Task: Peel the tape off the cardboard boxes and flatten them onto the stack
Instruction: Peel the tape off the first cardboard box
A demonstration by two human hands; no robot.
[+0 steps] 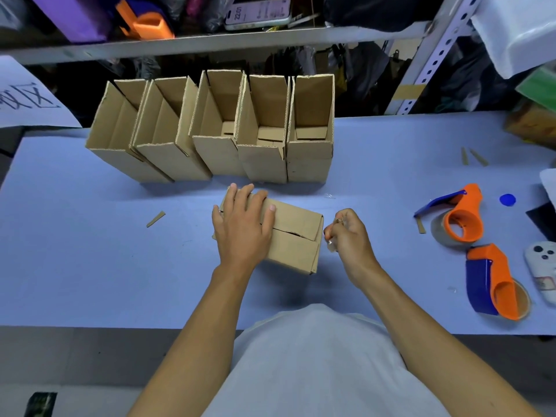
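Your work surface is a wide table covered in pale blue sheet [90, 266]. On it, at the far edge, five open-topped brown cardboard boxes [210, 130] stand in a touching row. A closed brown cardboard box [296, 236] lies near you in the middle. To your right sit two orange-and-blue tape dispensers [460, 218], with a small blue round cap [507, 199] beyond them. A thin cardboard sliver [155, 219] lies at left.
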